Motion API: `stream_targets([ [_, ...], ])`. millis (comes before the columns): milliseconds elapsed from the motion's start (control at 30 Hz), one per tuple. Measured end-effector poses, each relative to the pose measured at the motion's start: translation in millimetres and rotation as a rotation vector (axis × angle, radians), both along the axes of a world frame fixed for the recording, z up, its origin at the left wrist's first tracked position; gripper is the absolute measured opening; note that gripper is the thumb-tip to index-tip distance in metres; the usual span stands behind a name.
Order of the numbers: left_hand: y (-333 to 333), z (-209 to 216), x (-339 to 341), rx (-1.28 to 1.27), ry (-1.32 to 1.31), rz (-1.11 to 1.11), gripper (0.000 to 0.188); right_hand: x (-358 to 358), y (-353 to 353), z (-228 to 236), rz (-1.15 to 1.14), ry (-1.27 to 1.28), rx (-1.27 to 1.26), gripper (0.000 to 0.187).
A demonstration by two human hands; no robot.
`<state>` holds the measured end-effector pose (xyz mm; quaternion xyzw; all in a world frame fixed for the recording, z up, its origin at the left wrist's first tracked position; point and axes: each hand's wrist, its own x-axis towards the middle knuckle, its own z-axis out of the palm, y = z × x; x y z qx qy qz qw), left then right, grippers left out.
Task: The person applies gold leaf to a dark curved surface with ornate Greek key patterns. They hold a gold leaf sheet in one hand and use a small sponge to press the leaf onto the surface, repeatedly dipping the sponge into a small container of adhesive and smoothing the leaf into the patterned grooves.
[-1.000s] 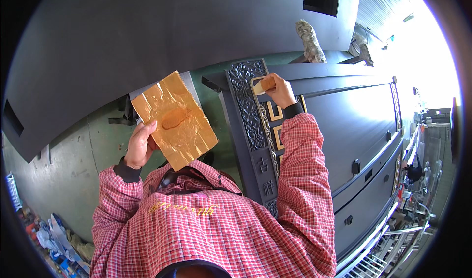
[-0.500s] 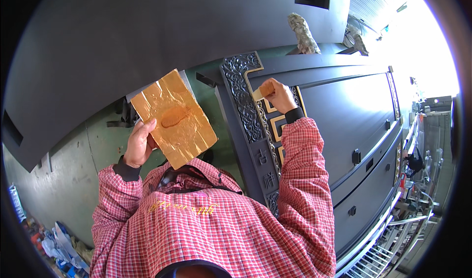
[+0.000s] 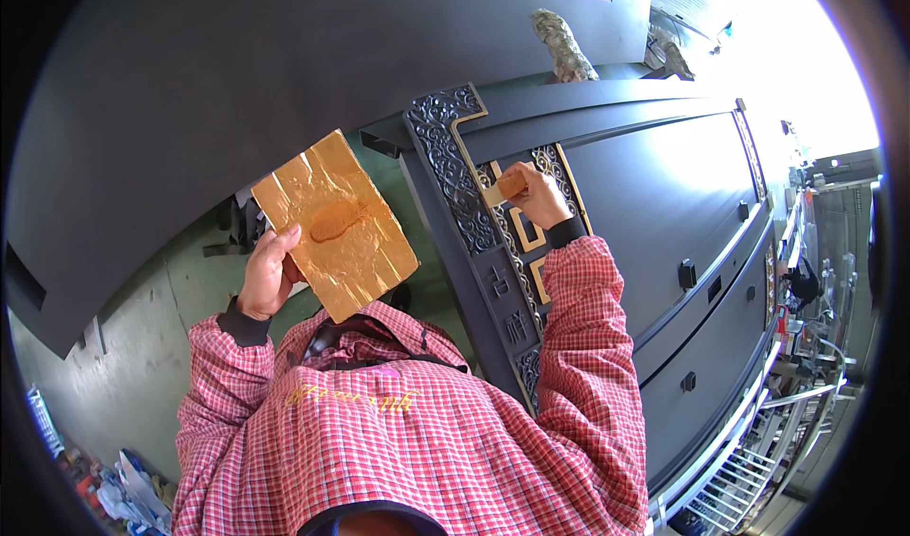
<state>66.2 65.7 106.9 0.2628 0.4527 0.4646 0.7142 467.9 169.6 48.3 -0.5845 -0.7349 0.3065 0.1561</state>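
My left hand (image 3: 268, 272) grips the edge of a flat board covered in crinkled gold foil (image 3: 365, 266), thumb on top. An oval orange-gold smear (image 3: 336, 223) marks the middle of it. My right hand (image 3: 542, 201) pinches a small orange-brown block, seemingly a sponge (image 3: 512, 185), with a pale end. That pale end is at the gold-edged carved strip of a dark door panel (image 3: 654, 214); whether it touches cannot be made out. Gold square outlines (image 3: 528, 230) lie just below the hand, and black scrollwork (image 3: 455, 176) runs to its left.
A large dark sheet (image 3: 237, 90) spans the upper left. Beyond the panel lies a wrapped, pale bundle (image 3: 562, 45). Metal racks (image 3: 735, 484) stand along the right side. Assorted clutter (image 3: 128, 484) sits on the floor at the lower left.
The view has shifted, so the panel sits slightly higher and further left. Along its carved strip, my right hand has moved nearer to me with the block. The board is nearly still.
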Motion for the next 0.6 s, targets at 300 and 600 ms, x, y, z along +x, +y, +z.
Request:
stream_targets([
  [300, -1, -1, 4, 0.01, -0.011, -0.065, 0.037, 21, -33, -11, 0.012, 0.12, 0.04, 0.036],
  [600, -2, -4, 12, 0.014, -0.026, -0.095, 0.036, 27, -68, 4, 0.009, 0.119, 0.037, 0.033],
])
